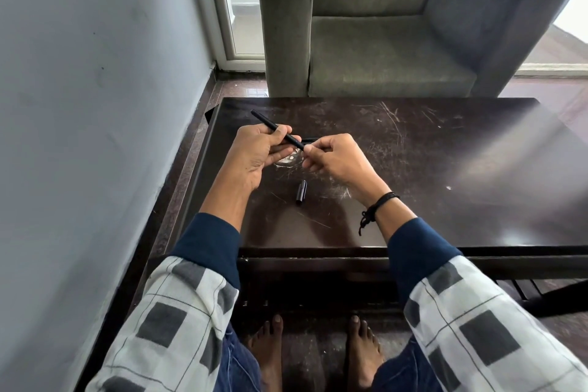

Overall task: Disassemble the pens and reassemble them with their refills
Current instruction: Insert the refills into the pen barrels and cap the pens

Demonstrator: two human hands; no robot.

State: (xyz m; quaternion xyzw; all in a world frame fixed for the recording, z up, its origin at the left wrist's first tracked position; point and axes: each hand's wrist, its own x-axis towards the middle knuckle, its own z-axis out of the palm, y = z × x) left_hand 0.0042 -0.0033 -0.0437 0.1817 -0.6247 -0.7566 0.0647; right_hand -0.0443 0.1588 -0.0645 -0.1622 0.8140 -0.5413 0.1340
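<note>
My left hand (261, 149) grips a slim black pen barrel (265, 123) that slants from upper left down to the right, above the dark table (413, 169). My right hand (334, 157) pinches the barrel's lower right end with thumb and fingertips. A black pen cap (301, 191) lies on the table below and between my hands. Another thin dark piece (310, 139) lies on the table just behind my right fingers, mostly hidden.
A grey armchair (381, 51) stands right behind the table's far edge. A grey wall (95, 105) runs along the left, close to the table. A pale round mark (289, 160) shows on the tabletop under my hands. My bare feet are below the table's near edge.
</note>
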